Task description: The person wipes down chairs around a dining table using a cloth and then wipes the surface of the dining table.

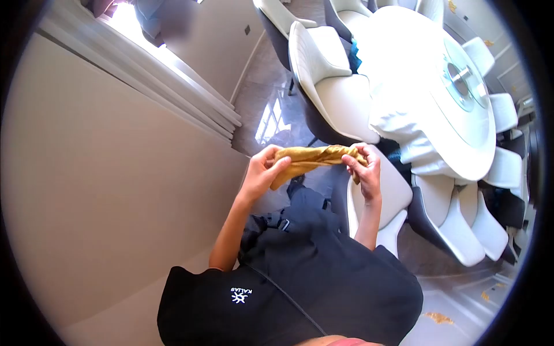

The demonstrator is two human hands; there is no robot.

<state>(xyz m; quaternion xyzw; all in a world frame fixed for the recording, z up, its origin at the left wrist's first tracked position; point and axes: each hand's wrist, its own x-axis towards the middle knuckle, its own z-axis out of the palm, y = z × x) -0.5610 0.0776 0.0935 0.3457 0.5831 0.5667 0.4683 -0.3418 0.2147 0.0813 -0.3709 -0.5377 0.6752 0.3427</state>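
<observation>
A mustard-yellow cloth [311, 157] is stretched between my two hands in front of my body. My left hand [264, 170] pinches its left end, thumb on top. At the other end, my right hand [365, 164] grips the bunched cloth with thumb and fingers, and a short tail hangs below it. The middle of the cloth is folded and creased. Below the cloth my dark trousers and a shoe show, and a white-seated chair [388, 180] stands just beyond my right hand.
A round table [398, 75] with a white cloth and a glass turntable [461, 86] stands at the upper right, ringed by several white chairs [340, 98]. A beige wall [115, 173] and a white curtain [190, 92] run along my left. The tiled floor [271, 109] is shiny.
</observation>
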